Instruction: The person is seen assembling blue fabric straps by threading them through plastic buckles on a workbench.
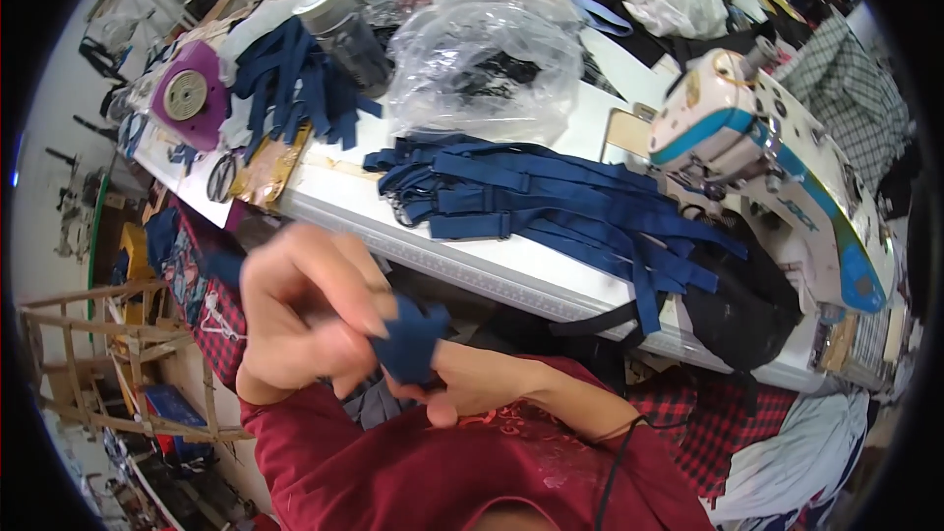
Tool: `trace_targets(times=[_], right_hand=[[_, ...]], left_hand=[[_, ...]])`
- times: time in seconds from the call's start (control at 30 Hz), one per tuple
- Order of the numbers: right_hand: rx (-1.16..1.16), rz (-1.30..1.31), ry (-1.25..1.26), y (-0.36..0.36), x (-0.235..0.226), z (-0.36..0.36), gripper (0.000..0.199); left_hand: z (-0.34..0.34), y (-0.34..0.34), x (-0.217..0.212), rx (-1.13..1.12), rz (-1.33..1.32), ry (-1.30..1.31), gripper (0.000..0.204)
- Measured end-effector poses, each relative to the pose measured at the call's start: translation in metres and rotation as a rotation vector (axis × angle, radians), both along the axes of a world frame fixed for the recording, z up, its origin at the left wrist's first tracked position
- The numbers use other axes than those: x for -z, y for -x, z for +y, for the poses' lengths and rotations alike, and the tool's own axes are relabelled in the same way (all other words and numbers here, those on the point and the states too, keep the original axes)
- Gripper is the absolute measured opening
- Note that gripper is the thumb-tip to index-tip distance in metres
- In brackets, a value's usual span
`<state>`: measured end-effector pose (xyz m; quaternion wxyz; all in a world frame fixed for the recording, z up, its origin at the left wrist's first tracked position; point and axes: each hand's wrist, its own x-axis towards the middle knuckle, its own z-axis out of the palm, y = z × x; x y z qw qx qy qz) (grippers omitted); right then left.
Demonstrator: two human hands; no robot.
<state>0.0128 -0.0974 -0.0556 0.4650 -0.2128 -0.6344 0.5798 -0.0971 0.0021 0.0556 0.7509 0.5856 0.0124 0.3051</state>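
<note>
My left hand [315, 310], raised in front of my chest and slightly blurred, pinches a navy blue fabric strap [411, 342] between thumb and fingers. Lower and to the right, my right hand [460, 382] closes on the lower side of the same strap, its fingertips partly hidden behind the cloth. Another bit of navy fabric [221, 265] shows blurred behind my left hand; whether it belongs to the same strap I cannot tell. On the white table beyond lies a pile of navy straps [551, 195], some with buckles.
A white and blue sewing machine [737, 128] stands at the right, with black fabric [742, 305] beside it. Clear plastic bags [487, 59], a cylindrical container [344, 34], more navy strips [285, 84], scissors [222, 177] and a purple speaker-like box [189, 93] occupy the table's far and left parts.
</note>
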Motion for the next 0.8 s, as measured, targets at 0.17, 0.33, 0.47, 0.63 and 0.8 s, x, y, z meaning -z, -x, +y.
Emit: trace_targets(times=[0.17,0.33,0.47,0.63,0.8], right_hand=[[0.357,0.621,0.297,-0.022,0.003,-0.026,0.092],[1.074,0.658,0.315,-0.072,0.015,-0.065,0.021],[1.032,0.651,0.24,-0.105,0.012,-0.104,0.013],[0.999,0.763,0.289,-0.126,0.003,-0.139,0.022],[1.588,0.396,0.276,-0.134,0.001,-0.147,0.017]], left_hand=[[0.004,0.0,0.012,0.078,0.29,-0.06,0.018],[0.017,-0.023,0.034,-0.048,0.766,-0.346,0.027],[0.038,-0.039,0.061,0.015,0.842,-0.317,0.018],[0.061,-0.053,0.081,-0.011,0.804,-0.338,0.016],[0.077,-0.057,0.084,0.042,0.82,-0.361,0.021]])
